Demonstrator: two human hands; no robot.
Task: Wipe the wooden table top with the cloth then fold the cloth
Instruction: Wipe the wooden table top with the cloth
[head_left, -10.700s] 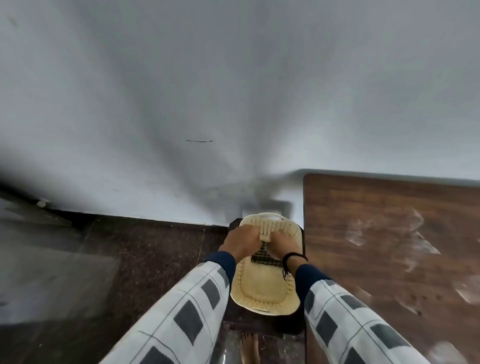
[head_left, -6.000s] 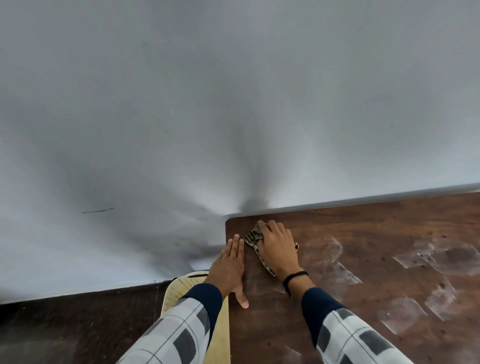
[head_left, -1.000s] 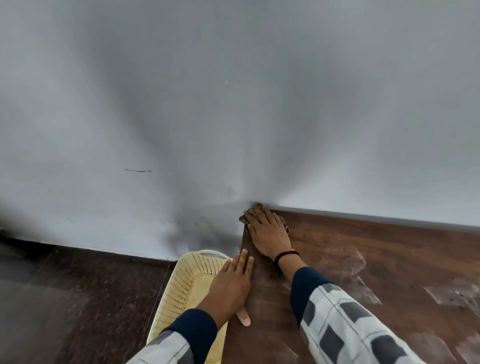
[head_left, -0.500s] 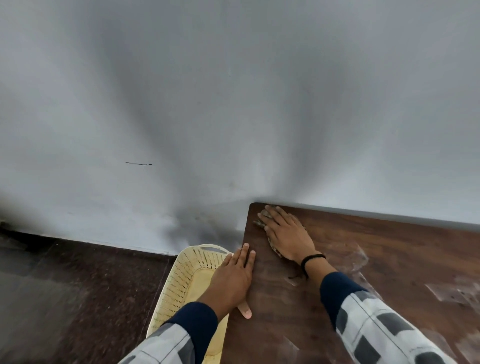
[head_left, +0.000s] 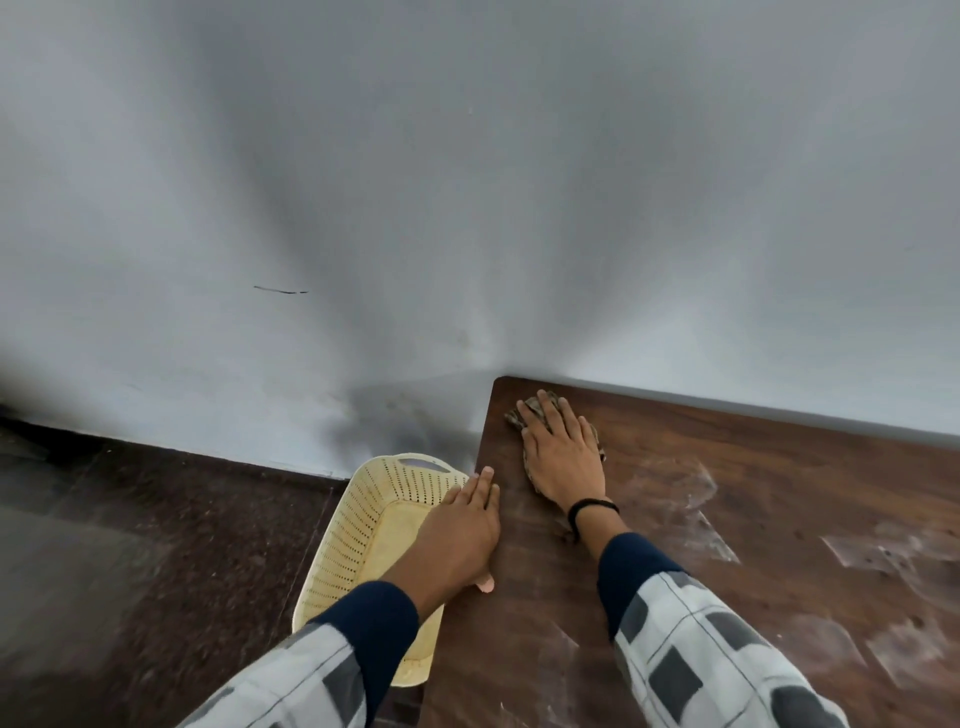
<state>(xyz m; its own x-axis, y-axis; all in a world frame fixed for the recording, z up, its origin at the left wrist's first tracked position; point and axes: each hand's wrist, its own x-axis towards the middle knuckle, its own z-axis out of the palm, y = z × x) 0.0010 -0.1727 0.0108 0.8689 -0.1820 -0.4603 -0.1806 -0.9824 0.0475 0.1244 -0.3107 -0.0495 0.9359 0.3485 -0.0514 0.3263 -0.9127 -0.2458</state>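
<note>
The dark wooden table top fills the lower right, its far edge against the wall. Near its far left corner lies the dark checked cloth, mostly hidden under my right hand, which presses it flat onto the wood with straight fingers. My left hand rests flat on the table's left edge, fingers straight, thumb hanging over the side. Pale streaks and patches mark the wood to the right.
A cream perforated plastic basket stands on the dark floor just left of the table, under my left forearm. A grey-white wall rises right behind the table and the basket.
My right hand has slid the cloth about the far left corner, first back from the wall, then a little towards it again. My left hand has stayed on the table's edge.
</note>
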